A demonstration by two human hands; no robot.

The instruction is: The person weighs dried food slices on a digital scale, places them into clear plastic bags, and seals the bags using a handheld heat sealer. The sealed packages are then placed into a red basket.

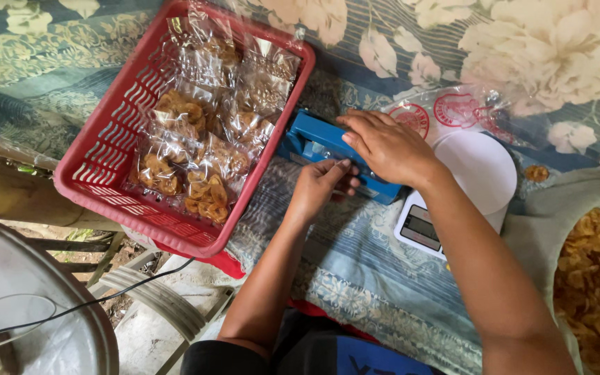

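Observation:
My right hand [387, 146] lies flat on top of a blue bag sealer [314, 139], pressing its arm down. My left hand [321, 184] sits at the sealer's near side, fingers pinched on the edge of a clear plastic bag [345, 182] caught under the sealer; most of that bag is hidden by my hands. A red plastic basket [98, 160] to the left holds several sealed clear bags of fried chips [206, 191].
A white digital kitchen scale [477, 173] stands right of the sealer, with empty printed bags [453, 111] behind it. Loose chips [595, 278] fill a container at the right edge. A metal lid [29, 305] and a black cable [126, 288] lie lower left, off the floral cloth.

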